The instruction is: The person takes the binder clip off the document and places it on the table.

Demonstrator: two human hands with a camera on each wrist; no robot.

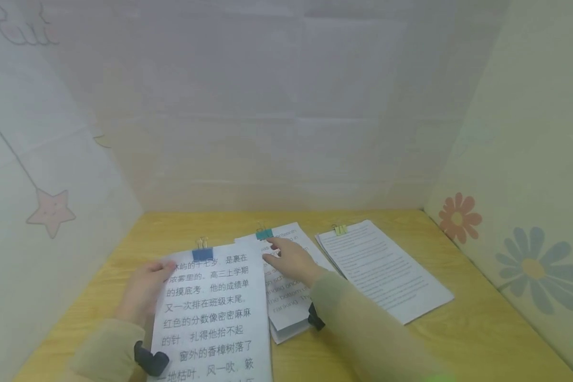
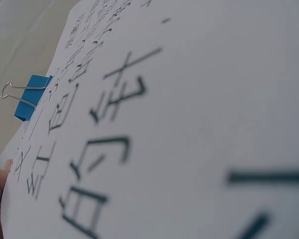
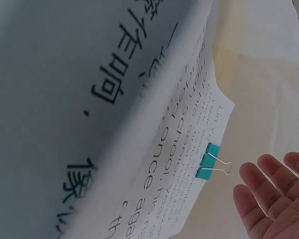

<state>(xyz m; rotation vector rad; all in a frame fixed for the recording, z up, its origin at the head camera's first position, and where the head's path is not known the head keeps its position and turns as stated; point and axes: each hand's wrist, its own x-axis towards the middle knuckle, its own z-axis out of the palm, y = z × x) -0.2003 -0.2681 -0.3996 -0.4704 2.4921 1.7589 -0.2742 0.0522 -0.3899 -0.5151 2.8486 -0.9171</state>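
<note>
A person's left hand (image 1: 145,289) grips the left edge of a sheaf of papers printed in Chinese (image 1: 210,313), fingers curled over the margin just below a blue clip (image 1: 202,253) that binds its top. The sheaf lies lengthwise away from the person on the wooden bench (image 1: 482,329), its right edge overlapping a second stack printed in English (image 1: 288,297). That second stack is held at its top by a teal clip (image 1: 264,234), and the right hand (image 1: 291,260) rests flat on it, fingers straight and apart, fingertips pointing toward the teal clip just beyond them. The right hand is the nearer of the two to this clip; the right wrist view shows its palm spread, gripping nothing. Whether the fingertips touch the clip itself is hard to tell from the head view. Farther right, set apart, lies a third stack (image 1: 387,270) with a yellow clip (image 1: 340,229), angled toward a wall with painted flowers (image 1: 530,268).
</note>
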